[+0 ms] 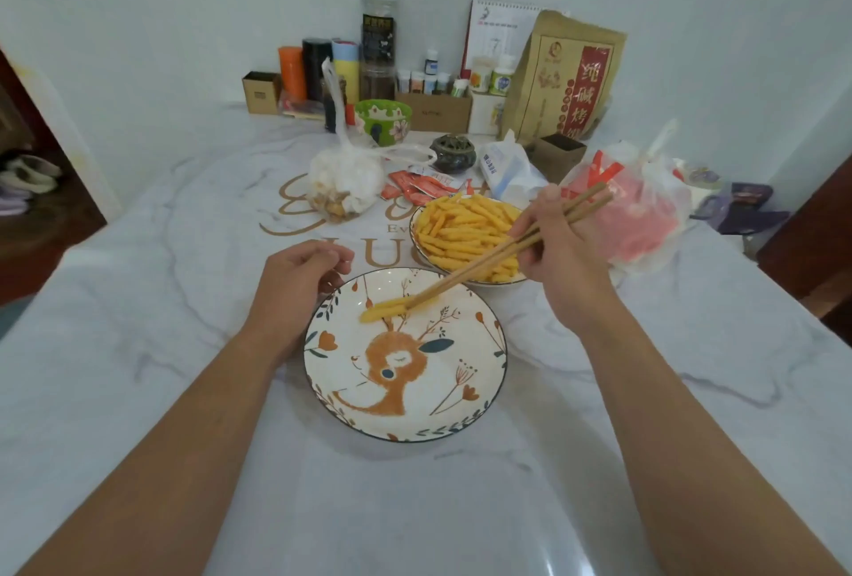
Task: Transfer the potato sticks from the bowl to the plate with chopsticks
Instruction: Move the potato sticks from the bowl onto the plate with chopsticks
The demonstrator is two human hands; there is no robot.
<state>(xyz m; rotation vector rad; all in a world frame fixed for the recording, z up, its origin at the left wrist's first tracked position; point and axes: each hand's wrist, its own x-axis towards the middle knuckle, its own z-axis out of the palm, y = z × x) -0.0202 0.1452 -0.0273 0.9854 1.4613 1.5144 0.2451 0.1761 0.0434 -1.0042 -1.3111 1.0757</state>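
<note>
Wooden brown chopsticks (pixel 502 252) cross the middle of the frame, running from the upper right down to the left. The right hand (pixel 560 248) has its fingers closed around the upper part of the 2 sticks. Their tips are pressed together on a small bunch of yellow potato sticks (pixel 382 309), maybe 2 or 3 pieces, the view is not sharp enough to count them. This bunch is over the upper left part of the round white plate with an orange deer drawing and a dark rim (pixel 465 395), in the center of the frame; whether it already touches the plate I cannot tell. The remaining yellow potato sticks (pixel 461 229) fill the shallow white bowl with a dark rim (pixel 417 238), which is just above and right of the plate, almost touching it. The left hand (pixel 295 285) is at the left edge of the plate, with the fingers loosely curled and holding nothing. Both dishes stand on a white marble-pattern table (pixel 161 299). In the upper part of the frame are a tied clear plastic bag of snacks (pixel 343 181), a red and white plastic bag (pixel 641 211) and a tall brown paper package with red label (pixel 569 77).
</note>
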